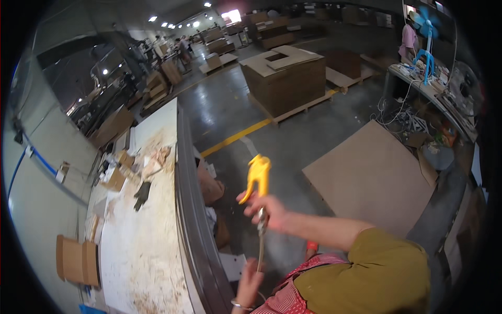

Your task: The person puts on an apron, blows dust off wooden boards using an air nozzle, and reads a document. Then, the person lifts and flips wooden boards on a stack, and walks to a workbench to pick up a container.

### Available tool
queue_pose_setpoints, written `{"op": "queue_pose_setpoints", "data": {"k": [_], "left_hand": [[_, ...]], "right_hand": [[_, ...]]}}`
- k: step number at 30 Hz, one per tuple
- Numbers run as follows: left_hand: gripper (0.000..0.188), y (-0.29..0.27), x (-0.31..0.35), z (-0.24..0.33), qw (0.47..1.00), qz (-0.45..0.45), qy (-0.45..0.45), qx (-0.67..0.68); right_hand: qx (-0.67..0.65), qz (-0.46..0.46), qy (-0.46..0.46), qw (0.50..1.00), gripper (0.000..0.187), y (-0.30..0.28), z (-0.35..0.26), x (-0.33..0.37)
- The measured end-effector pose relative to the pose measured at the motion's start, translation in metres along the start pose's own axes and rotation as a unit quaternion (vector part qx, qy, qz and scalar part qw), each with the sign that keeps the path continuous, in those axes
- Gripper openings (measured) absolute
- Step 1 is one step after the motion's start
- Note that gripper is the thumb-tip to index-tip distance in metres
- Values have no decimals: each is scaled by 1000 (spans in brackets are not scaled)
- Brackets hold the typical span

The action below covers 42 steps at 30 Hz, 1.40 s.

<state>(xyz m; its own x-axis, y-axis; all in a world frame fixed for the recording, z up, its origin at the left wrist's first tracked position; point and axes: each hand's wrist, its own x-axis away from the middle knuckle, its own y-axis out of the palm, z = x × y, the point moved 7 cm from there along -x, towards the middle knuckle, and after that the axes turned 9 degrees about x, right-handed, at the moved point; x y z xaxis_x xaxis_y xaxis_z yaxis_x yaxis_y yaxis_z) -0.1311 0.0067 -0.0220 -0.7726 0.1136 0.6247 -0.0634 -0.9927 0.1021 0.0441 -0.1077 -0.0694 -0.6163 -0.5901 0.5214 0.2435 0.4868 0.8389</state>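
In the middle of the head view, my right hand (267,206) is closed round the lower end of a yellow air blow gun (260,175), its body pointing up and away from me. A metal connector (262,220) joins the gun to a pale air hose (261,248), which runs down towards me. Lower down, my left hand (249,282) has its fingers round the hose, close to the front of my red patterned clothing. Both hands are held up beside the workbench (151,246), off its right edge.
On the stained white bench lie a dark glove (141,196), crumpled brown paper (158,158) and an open cardboard box (77,260). A large brown board (374,175) rests at right. Stacked cardboard (293,78) on a pallet stands ahead. A blue fan (428,26) tops a cluttered table.
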Motion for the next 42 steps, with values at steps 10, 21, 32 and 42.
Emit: {"op": "queue_pose_setpoints", "data": {"k": [10,21,32,42], "left_hand": [[14,-95,42,-199,881,14,-70,-468],[20,-151,99,-290,945,191,-242,112],[21,-75,-60,21,975,122,16,-184],[23,17,-116,108,954,-20,86,-286]], "right_hand": [[-15,268,-303,915,28,-162,-221,124],[-31,362,-252,897,21,-317,-197,205],[-202,611,-175,745,63,-509,-21,404],[-229,669,-295,643,53,-523,9,502]]}}
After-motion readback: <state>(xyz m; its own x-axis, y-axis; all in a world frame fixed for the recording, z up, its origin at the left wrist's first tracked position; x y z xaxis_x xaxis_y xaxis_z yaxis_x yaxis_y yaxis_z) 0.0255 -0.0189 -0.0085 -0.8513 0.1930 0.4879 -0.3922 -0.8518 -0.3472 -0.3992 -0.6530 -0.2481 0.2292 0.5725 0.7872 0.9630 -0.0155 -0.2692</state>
